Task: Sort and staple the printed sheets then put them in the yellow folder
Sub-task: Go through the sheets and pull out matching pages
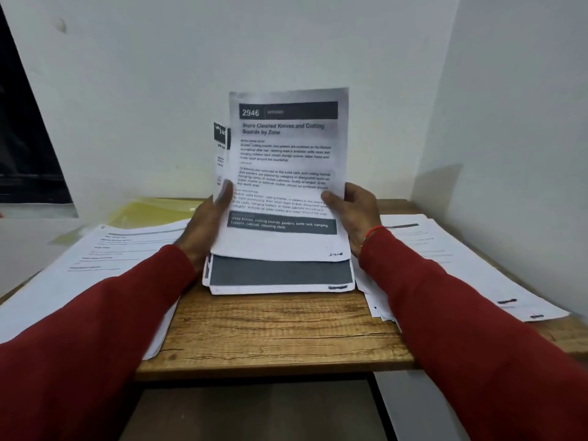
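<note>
A printed white sheet headed "2946" (288, 173) is held upright over the middle of the wooden tabletop (270, 332), its title reading "Store Cleaned Knives and Cutting Boards by Zone". The left hand (208, 224) is clamped on the sheet's left edge, thumb laid across the front of the paper, though motion blur softens the fingers. The right hand (354, 211) is clamped on the right edge, thumb on the front and the rest of the fingers hidden behind. A second printed sheet (220, 151) is seen peeking out behind the first at its left side, and whether it is gripped together with it cannot be told.

Directly beneath the raised sheet, a stack of printed pages with a dark grey band across the top one (280, 276) is lying flat on the tabletop. A spread of white printed pages (105, 265) is laid out to the left, partly under the left red sleeve (95, 329). Another spread of white printed pages (451, 259) is laid out to the right, beside the right red sleeve (461, 313), with a thin red thread seen at that wrist. The translucent yellow plastic folder (152, 211) is lying at the back left of the tabletop, against the white wall (159, 90), partly covered by the left pages.
</note>
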The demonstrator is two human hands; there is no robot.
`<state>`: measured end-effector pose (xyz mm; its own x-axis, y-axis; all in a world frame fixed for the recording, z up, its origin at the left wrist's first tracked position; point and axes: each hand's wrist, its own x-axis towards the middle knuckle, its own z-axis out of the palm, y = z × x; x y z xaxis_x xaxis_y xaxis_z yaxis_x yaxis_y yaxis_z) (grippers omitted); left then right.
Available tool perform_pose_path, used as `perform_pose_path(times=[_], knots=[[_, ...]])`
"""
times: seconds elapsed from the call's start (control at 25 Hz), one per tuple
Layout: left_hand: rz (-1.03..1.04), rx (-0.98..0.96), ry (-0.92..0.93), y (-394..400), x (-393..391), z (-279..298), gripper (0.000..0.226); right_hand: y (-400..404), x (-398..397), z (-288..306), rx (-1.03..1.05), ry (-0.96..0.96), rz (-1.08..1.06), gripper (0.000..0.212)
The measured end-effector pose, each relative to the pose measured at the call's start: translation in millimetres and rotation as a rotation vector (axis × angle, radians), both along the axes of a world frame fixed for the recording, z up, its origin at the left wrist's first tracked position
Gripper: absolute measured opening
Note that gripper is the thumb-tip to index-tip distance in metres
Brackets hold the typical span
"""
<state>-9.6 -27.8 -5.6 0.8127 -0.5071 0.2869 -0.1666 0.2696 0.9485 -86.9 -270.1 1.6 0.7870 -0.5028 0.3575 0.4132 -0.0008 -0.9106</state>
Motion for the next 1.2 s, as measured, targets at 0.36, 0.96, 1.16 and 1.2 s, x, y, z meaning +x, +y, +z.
perform_pose_path(times=[0.36,0.96,1.16,1.2], knots=[[0.259,0.084,-0.354,3.3,-27.5,50.9,0.035,16.0,-30.6,53.2,0.011,-0.133,0.088,0.052],[0.289,0.071,-0.262,20.0,-56.1,39.7,0.03,37.9,-71.1,57.0,-0.235,0.078,0.063,0.051],[0.188,0.65,-0.151,34.8,-59.7,19.7,0.067,15.3,-88.7,39.0,-0.307,0.384,0.124,0.06],[0.239,0.822,-0.213,34.4,-64.9,10.3,0.074,15.0,-92.9,29.9,-0.378,0.475,0.15,0.057]])
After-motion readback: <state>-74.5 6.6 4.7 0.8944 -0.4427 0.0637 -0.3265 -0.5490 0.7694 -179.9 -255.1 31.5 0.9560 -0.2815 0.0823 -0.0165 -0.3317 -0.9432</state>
